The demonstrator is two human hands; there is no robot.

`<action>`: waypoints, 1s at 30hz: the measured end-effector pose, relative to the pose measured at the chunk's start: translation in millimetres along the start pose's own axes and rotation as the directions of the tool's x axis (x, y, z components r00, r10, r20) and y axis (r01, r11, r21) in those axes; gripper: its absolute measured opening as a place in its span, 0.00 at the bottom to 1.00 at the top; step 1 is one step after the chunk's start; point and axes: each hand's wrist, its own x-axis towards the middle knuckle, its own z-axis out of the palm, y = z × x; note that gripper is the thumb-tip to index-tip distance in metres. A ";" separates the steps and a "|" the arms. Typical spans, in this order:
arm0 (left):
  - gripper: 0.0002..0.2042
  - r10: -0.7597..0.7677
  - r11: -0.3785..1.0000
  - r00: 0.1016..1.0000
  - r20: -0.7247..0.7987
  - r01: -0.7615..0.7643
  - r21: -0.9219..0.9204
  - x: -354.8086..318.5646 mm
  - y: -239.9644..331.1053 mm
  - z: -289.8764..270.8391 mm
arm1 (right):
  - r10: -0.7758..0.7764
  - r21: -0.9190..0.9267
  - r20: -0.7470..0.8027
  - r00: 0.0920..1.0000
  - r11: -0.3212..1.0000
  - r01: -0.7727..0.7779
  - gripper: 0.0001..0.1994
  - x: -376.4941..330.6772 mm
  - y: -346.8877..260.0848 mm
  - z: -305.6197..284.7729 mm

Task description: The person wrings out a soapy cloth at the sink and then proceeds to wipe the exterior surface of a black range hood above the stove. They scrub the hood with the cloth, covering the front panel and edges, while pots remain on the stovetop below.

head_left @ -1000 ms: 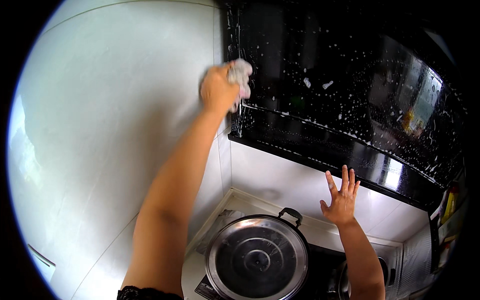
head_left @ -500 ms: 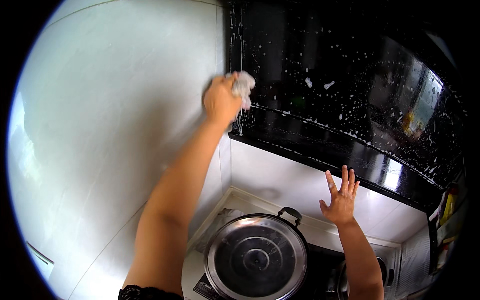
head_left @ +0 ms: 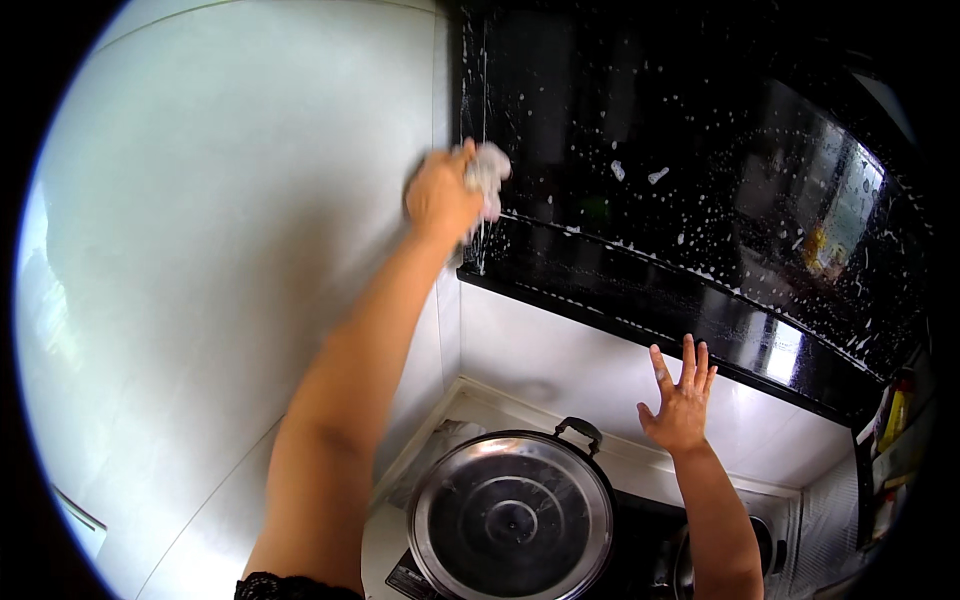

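Up at the black range hood (head_left: 700, 200), my left hand (head_left: 440, 195) is clenched on the grey cloth (head_left: 488, 170), pressed against its left edge; foam runs rightward, while my right hand (head_left: 682, 400) is splayed flat on the wall below.

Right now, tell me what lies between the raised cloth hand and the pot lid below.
In the head view, below the left hand with the cloth, only white wall tile and the person's own forearm come before the pot lid.
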 end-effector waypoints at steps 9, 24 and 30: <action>0.32 -0.015 0.997 0.984 0.180 0.027 -0.067 82.3 22.0 -39.9 | 0.017 0.009 -0.007 1.000 1.000 -0.017 0.49 -0.1 -1.3 4.9; 0.33 0.000 0.999 0.990 0.140 0.005 -0.032 -1.0 2.3 -15.2 | 0.016 -0.027 -0.017 1.000 0.999 -0.016 0.48 -1.2 -3.5 5.2; 0.35 -0.023 0.999 0.975 0.220 0.016 0.033 -31.7 2.3 -9.3 | 0.010 -0.017 -0.020 1.000 1.000 -0.010 0.48 1.1 -2.3 3.2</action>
